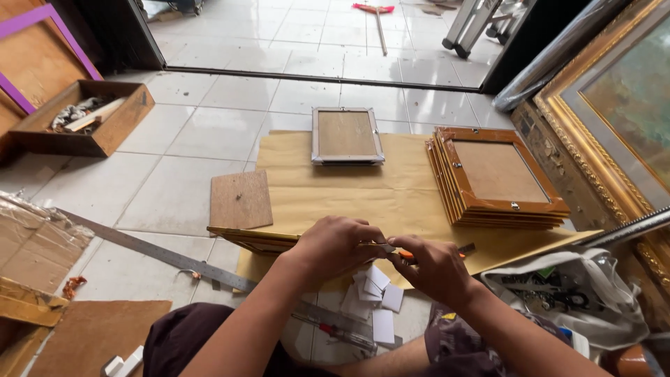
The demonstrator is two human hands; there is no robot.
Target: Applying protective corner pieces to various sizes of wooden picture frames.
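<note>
Seated on the tiled floor, you clamped your left hand [333, 246] over the gold picture frame [255, 239] to steady it above the brown paper sheet [363, 188], while your right hand [434, 268] pinched an orange-handled tool [433, 256] against its edge.

The left hand [333, 246] covers the near end of the thin gold-edged picture frame [255, 239], so where its grip meets the wood cannot be seen. The right hand [436, 269] hides most of the orange-handled cutter [408, 255]; only an orange sliver and a dark tip show. The long steel ruler [157, 255] disappears under the forearm. The large ornate gilt frame [593, 132] is cut off at the right edge, and the contents of the white plastic bag [579, 293] are too tangled to tell.
</note>
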